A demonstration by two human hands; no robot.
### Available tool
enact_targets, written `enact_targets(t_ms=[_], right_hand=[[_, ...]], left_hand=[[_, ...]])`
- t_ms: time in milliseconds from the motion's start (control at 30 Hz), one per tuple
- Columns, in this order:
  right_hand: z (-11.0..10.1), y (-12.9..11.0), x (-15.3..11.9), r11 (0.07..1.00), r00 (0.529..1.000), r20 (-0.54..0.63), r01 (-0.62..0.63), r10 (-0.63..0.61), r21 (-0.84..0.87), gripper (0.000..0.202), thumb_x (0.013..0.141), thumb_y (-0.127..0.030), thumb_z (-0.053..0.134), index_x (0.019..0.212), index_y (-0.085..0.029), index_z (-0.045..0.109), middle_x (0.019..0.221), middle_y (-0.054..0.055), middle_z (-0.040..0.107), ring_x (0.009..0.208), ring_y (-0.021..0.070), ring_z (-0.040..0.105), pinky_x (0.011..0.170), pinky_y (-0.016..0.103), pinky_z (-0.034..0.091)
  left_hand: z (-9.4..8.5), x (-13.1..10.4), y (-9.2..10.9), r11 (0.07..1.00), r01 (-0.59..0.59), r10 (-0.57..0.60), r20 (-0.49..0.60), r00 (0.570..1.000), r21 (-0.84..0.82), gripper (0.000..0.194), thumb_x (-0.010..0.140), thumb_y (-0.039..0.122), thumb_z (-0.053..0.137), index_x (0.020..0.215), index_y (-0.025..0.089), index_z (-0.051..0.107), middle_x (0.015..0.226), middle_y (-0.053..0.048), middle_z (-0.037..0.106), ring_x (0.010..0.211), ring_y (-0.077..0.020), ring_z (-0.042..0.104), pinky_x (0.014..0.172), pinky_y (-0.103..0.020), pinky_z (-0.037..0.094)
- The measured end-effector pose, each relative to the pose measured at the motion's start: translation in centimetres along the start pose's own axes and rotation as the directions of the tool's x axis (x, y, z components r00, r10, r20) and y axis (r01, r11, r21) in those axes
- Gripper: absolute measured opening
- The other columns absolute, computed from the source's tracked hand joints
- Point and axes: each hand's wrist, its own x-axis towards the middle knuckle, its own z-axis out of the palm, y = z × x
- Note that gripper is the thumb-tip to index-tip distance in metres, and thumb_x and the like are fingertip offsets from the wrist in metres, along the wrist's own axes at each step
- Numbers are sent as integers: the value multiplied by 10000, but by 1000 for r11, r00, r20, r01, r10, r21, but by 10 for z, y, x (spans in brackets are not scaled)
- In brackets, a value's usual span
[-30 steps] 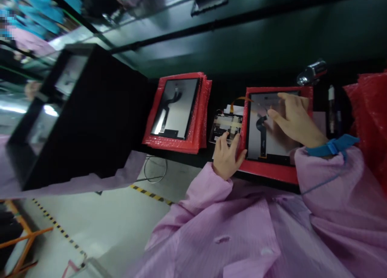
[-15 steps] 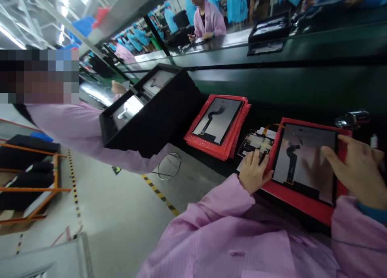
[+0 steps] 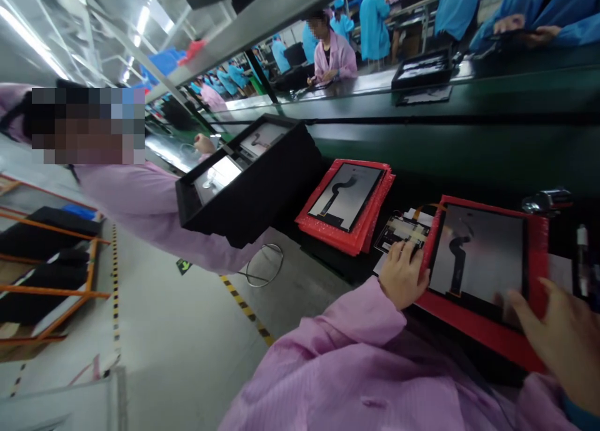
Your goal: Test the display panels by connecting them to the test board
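Observation:
A tablet-sized display panel (image 3: 497,250) lies on a red pad (image 3: 538,256), with a dark flex cable (image 3: 457,265) on its grey face. My left hand (image 3: 402,275) rests at the panel's left edge, fingers loosely spread over the near part of a small circuit board (image 3: 398,230). An orange ribbon (image 3: 430,206) runs between the board and the panel's upper left corner. My right hand (image 3: 560,325), blurred, hovers by the panel's lower right corner with thumb and fingers apart. It holds nothing that I can see.
Left of the board, another display panel (image 3: 347,193) tops a stack of red bubble-wrap sheets (image 3: 323,234). Beyond stands a black stacked tray (image 3: 262,187), beside a co-worker's pink sleeve (image 3: 140,212). A pen (image 3: 582,259) and a shiny metal object (image 3: 546,200) lie at right.
My right hand has drawn back from over the panel's right side towards its lower right corner. The left hand stays by the board. The whole view has shifted slightly.

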Motion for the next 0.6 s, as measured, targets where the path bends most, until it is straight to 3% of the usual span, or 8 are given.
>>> enact_targets(t_ms=[133,267,367,467,600], right_hand=[[10,8,-2,997,999,-38,-12,15,81,881,798,-800,265,1459,-249,457,1113,339,608,1188,524,572,991,647,406],[19,8,-4,996,987,-155,58,-47,68,848,794,-774,264,1511,-344,403,1032,319,593,1126,542,572,778,677,399],[22,1,-5,994,971,-235,68,-47,85,819,767,-776,282,1506,-436,378,928,279,587,1070,569,564,632,631,356],[20,-7,-4,992,984,-178,42,-21,118,817,763,-782,283,1505,-450,362,891,262,570,1074,569,556,647,635,360],[25,3,4,987,996,-27,-75,79,139,846,740,-839,253,1461,-424,406,982,270,586,1134,549,554,865,682,425]], left_hand=[[-1,6,13,988,-130,137,84,987,-82,415,1007,310,450,1272,46,629,1245,-159,701,1157,-247,645,1114,-382,501],[7,6,20,982,-183,186,141,972,-35,386,1012,284,451,1235,42,653,1218,-161,732,1100,-217,690,1054,-339,550],[12,2,21,980,-200,201,110,973,-20,405,1015,284,436,1224,22,663,1239,-172,728,1126,-216,693,1053,-321,552],[15,-1,22,981,-189,191,68,979,-32,422,1011,302,430,1219,24,670,1250,-173,726,1153,-233,690,1064,-330,550],[18,-2,22,979,-195,199,88,976,-57,385,985,264,466,1231,41,660,1237,-182,734,1191,-234,684,1075,-348,556]])
